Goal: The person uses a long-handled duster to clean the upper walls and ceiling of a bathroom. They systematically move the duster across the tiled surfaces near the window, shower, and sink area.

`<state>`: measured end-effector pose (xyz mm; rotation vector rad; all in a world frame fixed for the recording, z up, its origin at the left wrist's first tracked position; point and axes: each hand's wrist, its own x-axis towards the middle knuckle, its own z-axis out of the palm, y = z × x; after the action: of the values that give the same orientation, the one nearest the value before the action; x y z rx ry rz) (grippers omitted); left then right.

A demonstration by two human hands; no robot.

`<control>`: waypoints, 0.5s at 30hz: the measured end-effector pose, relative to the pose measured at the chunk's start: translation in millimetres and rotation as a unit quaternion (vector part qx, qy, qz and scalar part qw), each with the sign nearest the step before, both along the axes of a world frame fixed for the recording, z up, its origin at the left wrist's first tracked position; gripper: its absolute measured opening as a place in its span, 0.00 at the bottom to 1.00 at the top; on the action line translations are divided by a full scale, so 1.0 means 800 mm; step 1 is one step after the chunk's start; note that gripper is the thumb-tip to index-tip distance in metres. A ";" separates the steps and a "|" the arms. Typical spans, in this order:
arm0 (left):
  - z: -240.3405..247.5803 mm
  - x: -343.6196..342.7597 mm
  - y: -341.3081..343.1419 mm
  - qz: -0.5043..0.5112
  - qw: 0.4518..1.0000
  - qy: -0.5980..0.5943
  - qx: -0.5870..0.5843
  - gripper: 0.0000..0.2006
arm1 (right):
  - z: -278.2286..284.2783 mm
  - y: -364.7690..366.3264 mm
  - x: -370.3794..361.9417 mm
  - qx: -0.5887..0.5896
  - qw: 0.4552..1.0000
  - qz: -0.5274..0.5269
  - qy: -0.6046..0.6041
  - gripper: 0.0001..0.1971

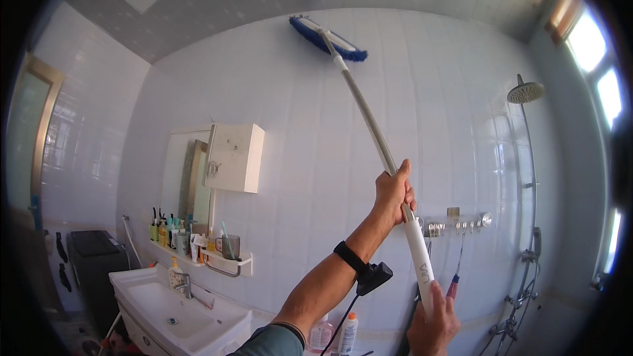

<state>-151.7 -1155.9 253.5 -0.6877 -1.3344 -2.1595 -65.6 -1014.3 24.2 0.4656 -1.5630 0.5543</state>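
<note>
Blue mop point(368, 118) — left hand point(391, 194) high, right hand point(435, 328)

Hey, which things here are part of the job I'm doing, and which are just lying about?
In use:
Blue fringed head, raised high
Metal pole, gripped by your left hand
White handle, gripped by your right hand

Just lying about:
Pump bottle on the sink
Dark cup on the shelf
Orange-capped bottle
</note>
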 end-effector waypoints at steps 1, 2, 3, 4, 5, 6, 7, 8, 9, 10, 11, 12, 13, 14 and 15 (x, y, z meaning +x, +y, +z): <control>0.001 -0.010 -0.004 -0.088 0.996 0.029 -0.005 0.18 | 0.003 0.004 -0.002 -0.033 0.996 0.077 -0.015 0.23; 0.002 -0.020 -0.005 -0.177 0.982 0.057 -0.010 0.17 | 0.007 0.009 -0.004 -0.068 0.985 0.153 -0.030 0.23; 0.003 -0.029 -0.005 -0.182 0.982 0.055 -0.012 0.17 | 0.013 0.021 -0.003 -0.071 0.986 0.149 -0.031 0.23; 0.003 -0.032 -0.012 -0.274 0.956 0.108 -0.011 0.16 | 0.021 0.035 -0.007 -0.091 0.899 0.340 -0.259 0.23; 0.002 -0.035 -0.017 -0.362 0.918 0.161 -0.010 0.15 | 0.024 0.043 -0.011 -0.104 0.726 0.497 -0.464 0.23; -0.003 -0.038 -0.016 -0.371 0.912 0.176 -0.004 0.15 | 0.019 0.042 -0.019 -0.098 0.728 0.498 -0.461 0.26; -0.004 -0.043 -0.012 -0.372 0.912 0.174 -0.005 0.15 | 0.021 0.040 -0.018 -0.100 0.728 0.497 -0.461 0.26; -0.006 -0.050 -0.007 -0.372 0.914 0.164 -0.005 0.15 | 0.025 0.034 -0.016 -0.135 0.786 0.426 -0.427 0.27; -0.008 -0.055 -0.005 -0.370 0.916 0.154 -0.006 0.15 | 0.027 0.030 -0.017 -0.168 0.835 0.352 -0.389 0.28; -0.010 -0.056 0.004 -0.343 0.928 0.144 -0.010 0.14 | 0.011 0.036 -0.037 -0.134 0.886 0.312 -0.314 0.27; -0.011 -0.060 0.009 -0.345 0.928 0.142 -0.011 0.14 | 0.005 0.040 -0.042 -0.137 0.886 0.311 -0.315 0.27; -0.015 -0.064 0.015 -0.337 0.932 0.131 -0.014 0.14 | 0.000 0.042 -0.046 -0.135 0.906 0.277 -0.289 0.27; -0.018 -0.067 0.017 -0.325 0.938 0.121 -0.016 0.13 | -0.002 0.042 -0.048 -0.130 0.924 0.245 -0.263 0.27; -0.021 -0.070 0.015 -0.322 0.938 0.124 -0.031 0.12 | 0.000 0.043 -0.044 -0.108 0.936 0.210 -0.261 0.27; -0.023 -0.072 0.014 -0.318 0.939 0.123 -0.030 0.12 | -0.002 0.042 -0.047 -0.106 0.935 0.213 -0.263 0.27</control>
<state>-209.7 -1144.9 235.1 -1.5323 -1.1451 -2.3967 -102.8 -980.3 22.6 0.5191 -1.8878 1.2495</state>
